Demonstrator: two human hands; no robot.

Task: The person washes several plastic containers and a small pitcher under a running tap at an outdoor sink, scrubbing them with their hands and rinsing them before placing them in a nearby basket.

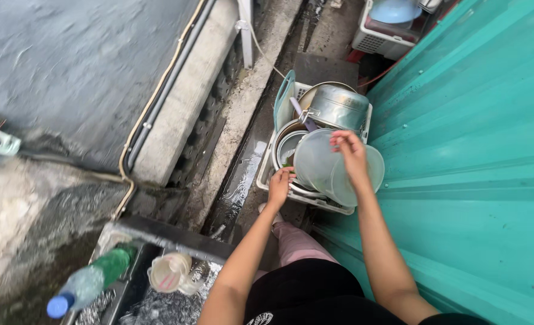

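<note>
Two hands [280, 185] [350, 153] at white crate [266, 174]

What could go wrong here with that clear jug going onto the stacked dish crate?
The clear plastic jug lies tilted on an already crowded white crate; held only by the right hand, it may slide off toward the wet gutter. The metal pot sits high on the pile and might shift if nudged. The left hand grips the crate's edge, so the crate itself could tip.
</note>
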